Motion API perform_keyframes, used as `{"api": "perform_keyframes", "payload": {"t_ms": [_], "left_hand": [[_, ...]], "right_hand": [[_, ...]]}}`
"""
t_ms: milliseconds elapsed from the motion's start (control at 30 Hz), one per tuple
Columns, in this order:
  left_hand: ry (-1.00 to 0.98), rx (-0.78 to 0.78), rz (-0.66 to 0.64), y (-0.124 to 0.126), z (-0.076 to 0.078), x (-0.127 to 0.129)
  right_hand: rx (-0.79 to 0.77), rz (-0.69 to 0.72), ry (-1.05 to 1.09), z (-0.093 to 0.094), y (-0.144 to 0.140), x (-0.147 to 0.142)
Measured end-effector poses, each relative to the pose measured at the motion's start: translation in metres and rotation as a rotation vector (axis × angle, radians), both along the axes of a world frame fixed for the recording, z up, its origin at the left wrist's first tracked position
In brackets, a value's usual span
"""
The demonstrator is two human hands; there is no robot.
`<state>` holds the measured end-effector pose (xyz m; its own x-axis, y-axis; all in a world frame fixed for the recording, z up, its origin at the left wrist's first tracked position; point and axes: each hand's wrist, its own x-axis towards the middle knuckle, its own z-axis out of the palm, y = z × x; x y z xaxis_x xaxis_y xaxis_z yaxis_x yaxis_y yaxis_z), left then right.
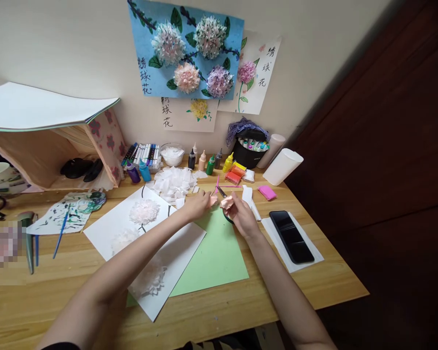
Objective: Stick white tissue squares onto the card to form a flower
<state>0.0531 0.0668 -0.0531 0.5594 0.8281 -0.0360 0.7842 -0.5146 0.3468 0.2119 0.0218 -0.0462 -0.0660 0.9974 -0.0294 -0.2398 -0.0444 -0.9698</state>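
Small pink paper piece [214, 200] pinched in left hand [198, 204], just above the green sheet [215, 253]. Right hand [240, 214] is closed around scissors [223, 193], blades at the paper. Looks like the trimming step. Next cut needs the paper held taut. White sheet with tissue flowers [144, 212] just left.

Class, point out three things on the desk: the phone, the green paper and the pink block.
phone [291, 236], head view, middle of its dark screen.
green paper [219, 255], head view, bare middle of the sheet.
pink block [267, 192], head view, its top face.
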Motion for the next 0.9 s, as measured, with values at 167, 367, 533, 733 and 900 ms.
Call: {"api": "perform_keyframes", "payload": {"t_ms": [167, 367, 533, 733, 900], "left_hand": [[-0.366, -0.042, 0.038, -0.015, 0.011, -0.015], [-0.977, -0.91, 0.159, -0.055, 0.018, -0.03], [-1.057, -0.954, 0.196, -0.053, 0.004, -0.033], [-0.628, -0.27, 0.374, -0.022, 0.0, -0.026], [-0.019, 0.006, 0.308, 0.01, 0.003, 0.014]], "right_hand": [[0.014, 0.094, -0.099, -0.011, 0.002, -0.001], [0.236, 0.019, -0.469, -0.012, -0.019, -0.027], [0.555, -0.055, -0.771, -0.009, -0.023, -0.032], [0.318, -0.243, -0.73, -0.04, 0.021, 0.003], [0.279, -0.203, -0.711, -0.068, 0.04, 0.011]]}}
